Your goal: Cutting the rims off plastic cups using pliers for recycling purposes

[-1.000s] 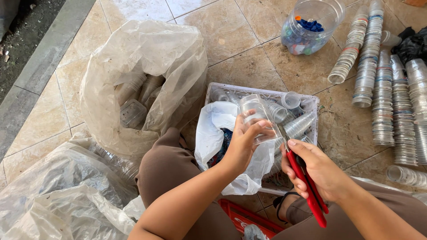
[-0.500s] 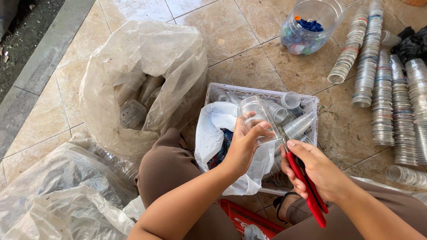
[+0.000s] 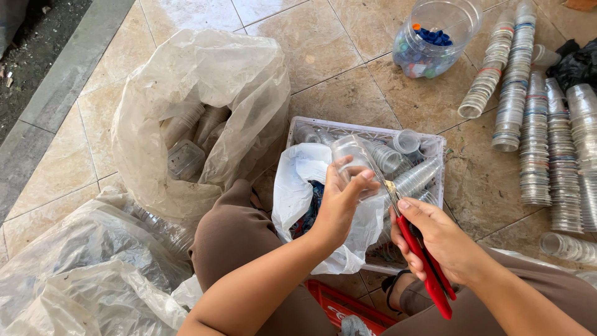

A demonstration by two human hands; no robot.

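My left hand (image 3: 339, 202) grips a clear plastic cup (image 3: 352, 157) over a white plastic basket (image 3: 435, 149) that holds several more clear cups. My right hand (image 3: 441, 239) holds red-handled scissors (image 3: 426, 264), and their blades (image 3: 388, 186) touch the held cup. A white plastic bag (image 3: 298, 180) with dark blue scraps inside hangs at the basket's left side, between my knees.
A large clear bag (image 3: 205, 81) of plastic bottles stands to the left. A clear jar (image 3: 435, 37) of coloured caps is at the top. Long stacks of clear cups (image 3: 535, 124) lie on the tiled floor at right. More crumpled clear bags (image 3: 68, 274) lie lower left.
The cup has shifted slightly in my left hand and the scissors have edged closer to it. Nothing else has moved.
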